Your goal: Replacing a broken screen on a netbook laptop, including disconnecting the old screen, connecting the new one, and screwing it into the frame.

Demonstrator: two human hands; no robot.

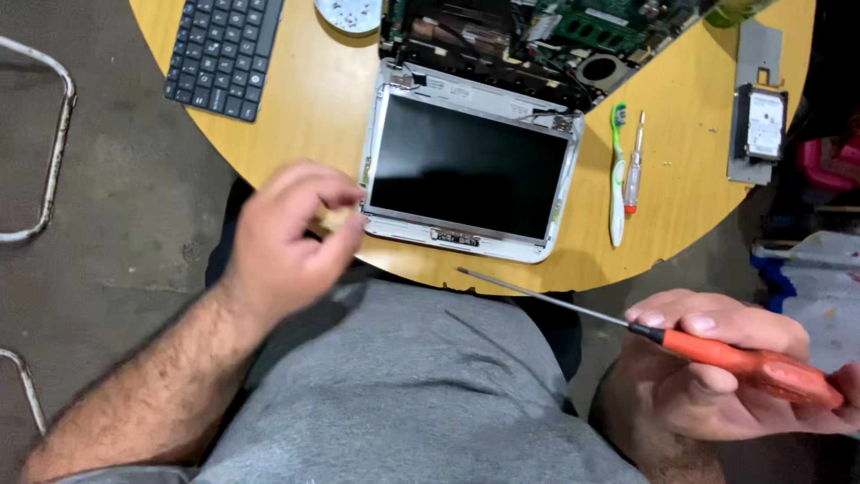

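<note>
item: round yellow wooden table (296, 134), seen from above, with a person in a grey shirt seated at its near edge.

right hand (717, 376): clenched around the orange handle of a long screwdriver (663, 336), low at the right, off the table; the thin metal shaft points up-left, its tip just short of the table's near edge.

left hand (287, 237): blurred, fingers loosely curled, thumb and fingertips drawn together beside the lower-left corner of the laptop screen panel; whether it pinches anything cannot be told.

laptop screen panel (470, 166): dark, in a bare silver-white frame, lying flat at the table's near middle, hinged to the opened laptop base (537, 36) with exposed circuit board and fan beyond it.

also present: detached black keyboard (224, 54) at far left; green-and-white toothbrush (617, 175) and small red-tipped screwdriver (634, 166) side by side right of the panel; hard drive (763, 124) on a grey metal plate at far right; white dish (349, 13) at the top edge.
</note>
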